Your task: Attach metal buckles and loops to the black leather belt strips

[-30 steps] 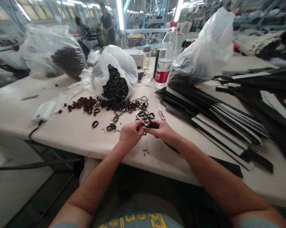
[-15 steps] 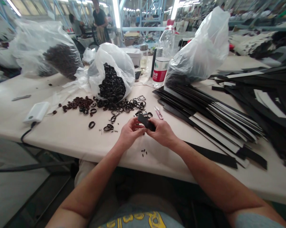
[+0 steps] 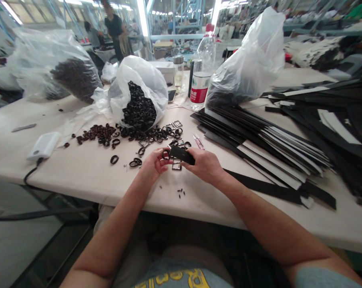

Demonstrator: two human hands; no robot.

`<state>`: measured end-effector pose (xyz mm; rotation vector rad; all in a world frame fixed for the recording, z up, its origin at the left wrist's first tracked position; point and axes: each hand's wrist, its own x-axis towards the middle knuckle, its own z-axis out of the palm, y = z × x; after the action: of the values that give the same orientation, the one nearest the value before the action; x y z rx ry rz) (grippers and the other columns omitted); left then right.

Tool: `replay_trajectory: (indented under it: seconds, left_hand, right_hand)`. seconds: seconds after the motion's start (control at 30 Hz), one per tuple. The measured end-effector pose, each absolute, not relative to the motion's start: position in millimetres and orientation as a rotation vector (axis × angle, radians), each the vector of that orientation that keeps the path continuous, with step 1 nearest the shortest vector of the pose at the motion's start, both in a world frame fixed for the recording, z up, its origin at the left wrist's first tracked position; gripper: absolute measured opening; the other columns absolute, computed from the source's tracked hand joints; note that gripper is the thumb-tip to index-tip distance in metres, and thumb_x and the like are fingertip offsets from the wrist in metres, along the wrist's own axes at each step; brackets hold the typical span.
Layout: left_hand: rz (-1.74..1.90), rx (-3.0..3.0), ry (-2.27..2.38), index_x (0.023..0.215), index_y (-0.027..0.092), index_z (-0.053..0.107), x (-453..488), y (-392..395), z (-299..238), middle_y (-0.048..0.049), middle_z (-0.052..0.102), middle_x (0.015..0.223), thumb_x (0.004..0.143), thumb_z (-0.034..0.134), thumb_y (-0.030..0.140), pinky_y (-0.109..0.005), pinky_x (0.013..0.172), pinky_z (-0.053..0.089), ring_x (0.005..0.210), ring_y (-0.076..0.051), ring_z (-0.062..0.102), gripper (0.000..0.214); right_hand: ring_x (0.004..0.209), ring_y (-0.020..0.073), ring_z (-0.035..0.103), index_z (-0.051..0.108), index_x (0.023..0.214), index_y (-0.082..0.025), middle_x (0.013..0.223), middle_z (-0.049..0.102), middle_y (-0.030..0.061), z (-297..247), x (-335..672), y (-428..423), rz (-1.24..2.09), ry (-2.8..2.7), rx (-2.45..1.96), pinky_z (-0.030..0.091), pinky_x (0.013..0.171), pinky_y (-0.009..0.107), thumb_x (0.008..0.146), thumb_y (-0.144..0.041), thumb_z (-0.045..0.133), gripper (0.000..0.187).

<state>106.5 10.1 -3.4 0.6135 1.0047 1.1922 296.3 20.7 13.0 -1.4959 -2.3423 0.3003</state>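
My right hand point(image 3: 205, 165) is closed on a black strap point(image 3: 182, 155), whose end points left. Just under the strap a square metal buckle point(image 3: 176, 165) shows; whether it is fixed to the strap I cannot tell. Between the fingers of my left hand point(image 3: 154, 165) is a small black loop point(image 3: 165, 155), held right beside the strap's end. More black loops point(image 3: 135, 162) and metal buckles point(image 3: 177, 124) lie on the table beyond my hands. Several tiny dark pieces point(image 3: 181, 193) are scattered nearer to me.
An open plastic bag point(image 3: 158, 80) spills black loops, next to a pile of brown loops point(image 3: 95, 134). Pink thread snips point(image 3: 199, 141) lie by the stacked black strips point(image 3: 259, 140). Behind stands a plastic bottle point(image 3: 199, 88). A white device point(image 3: 44, 146) with a cable sits left.
My left hand has moved a little left, away from the right, and the black loop in its fingers now shows. The buckle below the strap has come into sight.
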Motion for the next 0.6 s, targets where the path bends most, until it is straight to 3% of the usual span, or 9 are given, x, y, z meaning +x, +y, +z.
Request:
replay_trajectory:
  seconds: [0.13,0.3,0.6]
  left_hand:
    - [1.13,0.727,0.991,0.079,0.013,0.064,112,5,-4,0.0005,0.063,0.065,0.062,0.084,0.043,-0.011,0.035,0.027,0.043,-0.003,0.05,0.039]
    - [1.14,0.766,0.974,0.076,0.012,0.064,115,3,-5,0.0021,0.059,0.062,0.058,0.087,0.04,-0.011,0.034,0.02,0.042,-0.002,0.044,0.04]
    - [1.138,0.734,0.914,0.08,0.012,0.067,116,3,-9,0.0015,0.061,0.067,0.06,0.088,0.037,-0.011,0.035,0.024,0.045,-0.001,0.045,0.038]
  right_hand:
    - [0.083,0.0229,0.067,0.067,0.102,-0.02,0.094,0.073,0.0067,9,296,21,0.32,-2.404,-1.49,0.041,0.066,0.029,0.084,-0.039,0.07,0.026]
    - [0.1,0.023,0.067,0.062,0.123,-0.021,0.116,0.07,0.0059,1,292,18,0.432,-2.225,-1.235,0.049,0.082,0.031,0.079,-0.041,0.077,0.051]
    - [0.095,0.0215,0.069,0.07,0.113,-0.02,0.106,0.073,0.0064,-1,291,15,0.375,-2.164,-1.144,0.05,0.081,0.03,0.088,-0.031,0.068,0.027]
